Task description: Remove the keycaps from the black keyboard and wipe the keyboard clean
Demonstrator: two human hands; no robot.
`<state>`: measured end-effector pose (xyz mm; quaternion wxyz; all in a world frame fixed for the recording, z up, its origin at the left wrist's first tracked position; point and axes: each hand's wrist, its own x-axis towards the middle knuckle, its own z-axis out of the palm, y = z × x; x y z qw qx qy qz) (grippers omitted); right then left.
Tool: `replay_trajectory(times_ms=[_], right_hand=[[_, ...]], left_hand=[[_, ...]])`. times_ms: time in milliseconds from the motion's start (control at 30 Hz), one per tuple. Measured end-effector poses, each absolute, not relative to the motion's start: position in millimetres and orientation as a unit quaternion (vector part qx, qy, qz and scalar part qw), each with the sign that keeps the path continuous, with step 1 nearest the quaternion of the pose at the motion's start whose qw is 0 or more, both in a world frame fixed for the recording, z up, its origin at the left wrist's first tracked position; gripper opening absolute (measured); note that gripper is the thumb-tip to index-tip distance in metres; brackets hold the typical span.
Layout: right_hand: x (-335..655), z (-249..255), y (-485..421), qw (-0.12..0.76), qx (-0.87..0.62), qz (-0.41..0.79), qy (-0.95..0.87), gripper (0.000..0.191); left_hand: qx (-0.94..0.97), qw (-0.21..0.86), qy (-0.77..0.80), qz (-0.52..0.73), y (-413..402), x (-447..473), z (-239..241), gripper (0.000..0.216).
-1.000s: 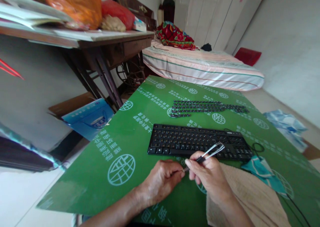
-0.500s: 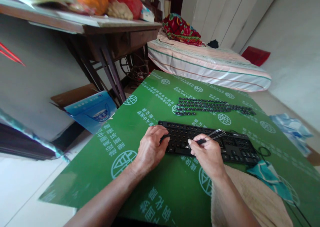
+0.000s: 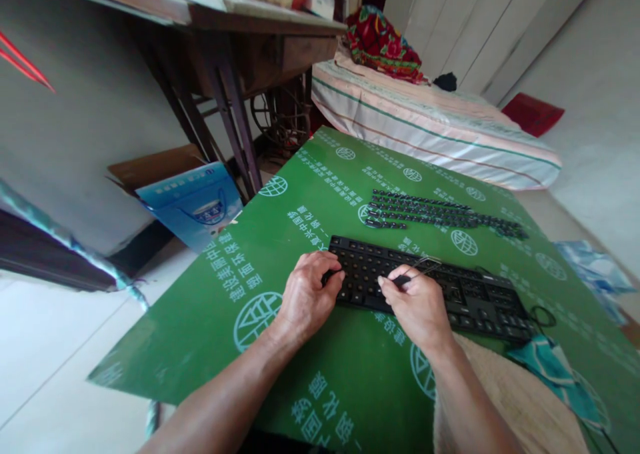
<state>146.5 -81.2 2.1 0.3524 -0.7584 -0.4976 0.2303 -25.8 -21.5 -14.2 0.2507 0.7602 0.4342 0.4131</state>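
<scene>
A black keyboard (image 3: 363, 271) lies at a slant on the green table, many of its key positions without keycaps. My left hand (image 3: 311, 287) is closed around its left end, thumb and fingers at the edge. My right hand (image 3: 416, 301) is closed on a wire keycap puller (image 3: 423, 265) with a dark handle; its wire loops point up and away from me over the keys. The near end of the tool is by my thumb, low over the lower key rows. Beyond the keyboard, loose black keycaps (image 3: 420, 210) lie sorted in several rows.
A beige cloth (image 3: 505, 394) lies under my right forearm, with a teal cloth (image 3: 555, 374) beside it. The keyboard cable (image 3: 544, 317) loops at the right end. A sewing-machine table (image 3: 260, 24) stands at the left, a bed (image 3: 440, 131) behind.
The whole view has shifted, so everything on the table sits slightly farther right. Both hands keep their hold; the wire loops of the puller have turned a little.
</scene>
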Motion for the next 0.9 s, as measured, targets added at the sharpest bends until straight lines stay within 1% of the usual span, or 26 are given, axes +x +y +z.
replay_trajectory(times_ms=[167,433,633,767,900], right_hand=[[147,0,-78,0.311,-0.764,0.216,-0.523,0.023],[150,-5,-78,0.356,-0.753,0.242,-0.498,0.022],[150,-3,-78,0.375,-0.758,0.240,-0.476,0.023],[148,-1,-79,0.378,-0.753,0.226,-0.489,0.022],[147,-1,-78,0.374,-0.745,0.193,-0.518,0.020]], left_hand=[[0.760,0.249,0.432,0.417,-24,-25,-12,0.006],[0.766,0.241,0.422,0.420,-27,-24,-11,0.007],[0.800,0.215,0.371,0.420,-33,-19,-11,0.009],[0.829,0.215,0.348,0.380,-39,-12,-7,0.011],[0.866,0.204,0.354,0.287,-42,-2,2,0.017]])
